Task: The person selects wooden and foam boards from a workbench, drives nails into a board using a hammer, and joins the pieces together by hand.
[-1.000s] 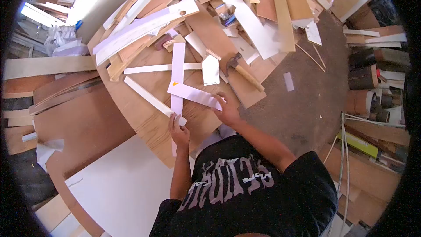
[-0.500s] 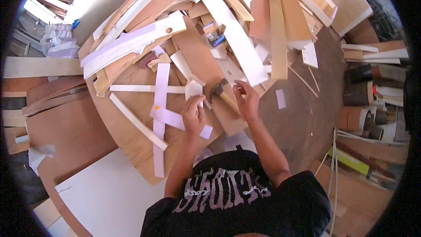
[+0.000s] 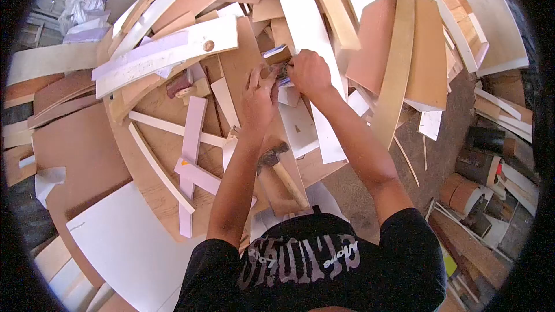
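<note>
A small open cardboard box [image 3: 278,54] with a blue-and-white flap sits among the boards, dark contents just visible inside. My left hand [image 3: 259,99] is at its near left side, fingers bent around the edge. At the box's right side is my right hand [image 3: 313,73], its fingers pinched together over the opening; whatever is between them is hidden. Below my hands, a hammer [image 3: 284,180] with a dark head and wooden handle lies on a long brown board [image 3: 245,40]. Crossed pale lilac strips [image 3: 193,127] rest left of my left forearm.
Scrap boards surround the box, including a long white board [image 3: 309,29] beside my right hand and a curved tan board [image 3: 396,69]. A white strip [image 3: 167,176] lies on the plywood. A white panel [image 3: 121,248] is at lower left, and cut curved pieces [image 3: 465,188] lie at right.
Both hands have moved forward, past the hammer, to the small box. Fingers that were loosely curled over the boards now close in at the box. The view has shifted; the hammer still lies on the board.
</note>
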`<state>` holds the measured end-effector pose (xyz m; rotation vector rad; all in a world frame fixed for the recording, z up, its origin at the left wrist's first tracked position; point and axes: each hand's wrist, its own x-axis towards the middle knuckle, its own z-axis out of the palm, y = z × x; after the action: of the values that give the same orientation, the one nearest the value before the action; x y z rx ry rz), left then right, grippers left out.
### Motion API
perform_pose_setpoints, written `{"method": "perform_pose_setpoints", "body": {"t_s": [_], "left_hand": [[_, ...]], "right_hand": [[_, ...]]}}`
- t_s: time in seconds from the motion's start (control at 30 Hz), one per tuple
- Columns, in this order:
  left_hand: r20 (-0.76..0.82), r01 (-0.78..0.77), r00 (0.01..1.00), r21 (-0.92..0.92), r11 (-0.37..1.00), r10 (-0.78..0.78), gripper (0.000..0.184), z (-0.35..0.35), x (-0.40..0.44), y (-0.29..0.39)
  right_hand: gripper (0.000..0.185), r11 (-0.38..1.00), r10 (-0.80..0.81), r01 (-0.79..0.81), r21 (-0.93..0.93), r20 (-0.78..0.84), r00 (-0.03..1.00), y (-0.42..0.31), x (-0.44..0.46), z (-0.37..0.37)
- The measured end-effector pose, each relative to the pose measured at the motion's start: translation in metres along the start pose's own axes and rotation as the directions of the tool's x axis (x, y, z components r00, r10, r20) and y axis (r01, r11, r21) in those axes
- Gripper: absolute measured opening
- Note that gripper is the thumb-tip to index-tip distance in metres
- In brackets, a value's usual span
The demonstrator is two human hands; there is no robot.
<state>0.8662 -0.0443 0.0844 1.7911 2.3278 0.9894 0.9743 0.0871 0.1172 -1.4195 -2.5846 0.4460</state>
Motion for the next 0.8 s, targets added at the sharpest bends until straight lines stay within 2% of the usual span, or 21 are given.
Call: {"method": "perform_pose_setpoints", "body": {"t_s": [0.03,0.1,0.17,0.23,0.27,0.33,0.43,0.47,0.5,0.53,0.57,0.63,0.67,0.73,0.77,0.8], "left_hand": [[0.031,0.059,0.998,0.026,0.998,-0.059,0.043,-0.002,-0.002,0.004],[0.028,0.068,0.997,0.028,0.997,-0.069,0.047,0.002,-0.004,0.003],[0.02,0.076,0.997,0.032,0.997,-0.077,0.051,0.007,-0.007,0.0],[0.03,-0.003,1.0,0.09,0.996,0.0,0.059,0.013,-0.007,-0.005],[0.02,0.021,1.0,0.108,0.994,-0.024,0.059,0.014,-0.006,-0.005],[0.108,0.086,0.99,0.047,0.995,-0.091,0.062,0.01,-0.007,-0.001],[0.123,0.163,0.979,0.001,0.987,-0.162,0.063,-0.013,-0.012,0.014],[0.111,0.183,0.977,0.012,0.983,-0.183,0.063,-0.015,-0.018,0.016],[0.037,0.182,0.983,-0.08,0.98,-0.18,0.061,-0.018,-0.026,0.017],[-0.035,0.169,0.983,-0.173,0.97,-0.178,0.06,-0.023,-0.036,0.018],[-0.045,0.176,0.982,-0.168,0.97,-0.186,0.06,-0.03,-0.048,0.019],[-0.056,0.185,0.974,-0.379,0.907,-0.221,0.051,-0.045,-0.088,0.019],[-0.006,0.147,0.988,-0.253,0.956,-0.153,0.046,-0.042,-0.121,0.007],[0.058,0.264,0.964,-0.271,0.926,-0.258,0.037,-0.065,-0.175,0.008],[0.091,0.413,0.906,-0.409,0.814,-0.414,0.033,-0.088,-0.195,0.021],[0.119,0.447,0.891,-0.405,0.798,-0.439,0.033,-0.101,-0.222,0.021]], "right_hand": [[0.02,1.0,-0.009,0.008,0.006,0.011,1.0,-0.004,0.002,-0.004],[0.019,0.991,0.101,-0.088,-0.096,0.148,0.984,-0.015,0.009,-0.02],[0.019,0.988,0.06,-0.037,-0.149,0.153,0.986,-0.022,0.016,-0.023],[0.02,0.98,0.005,0.027,-0.196,0.164,0.986,-0.025,0.023,-0.02],[0.021,0.974,-0.02,0.054,-0.222,0.153,0.988,-0.021,0.027,-0.016],[0.022,0.958,-0.042,0.09,-0.271,0.177,0.983,-0.022,0.028,-0.013],[0.023,0.941,-0.036,0.098,-0.323,0.192,0.981,-0.008,0.026,-0.003],[0.023,0.949,-0.048,0.103,-0.297,0.186,0.981,-0.009,0.021,-0.008],[0.023,0.957,-0.055,0.102,-0.272,0.178,0.983,-0.008,0.013,-0.015],[0.022,0.983,-0.076,0.088,-0.163,0.08,0.994,-0.006,0.007,-0.015],[0.022,0.982,-0.09,0.102,-0.16,0.081,0.993,-0.005,0.002,-0.014],[0.021,0.99,-0.083,0.072,-0.121,-0.089,0.993,-0.019,-0.016,-0.032],[0.02,0.997,-0.017,0.009,-0.073,-0.115,0.993,-0.023,-0.021,-0.036],[0.021,1.0,-0.026,0.024,-0.013,-0.187,0.982,-0.029,-0.039,-0.042],[0.021,0.998,-0.029,0.041,0.043,-0.254,0.967,-0.031,-0.051,-0.046],[0.022,0.996,-0.008,0.034,0.08,-0.297,0.955,-0.03,-0.066,-0.042]]}}
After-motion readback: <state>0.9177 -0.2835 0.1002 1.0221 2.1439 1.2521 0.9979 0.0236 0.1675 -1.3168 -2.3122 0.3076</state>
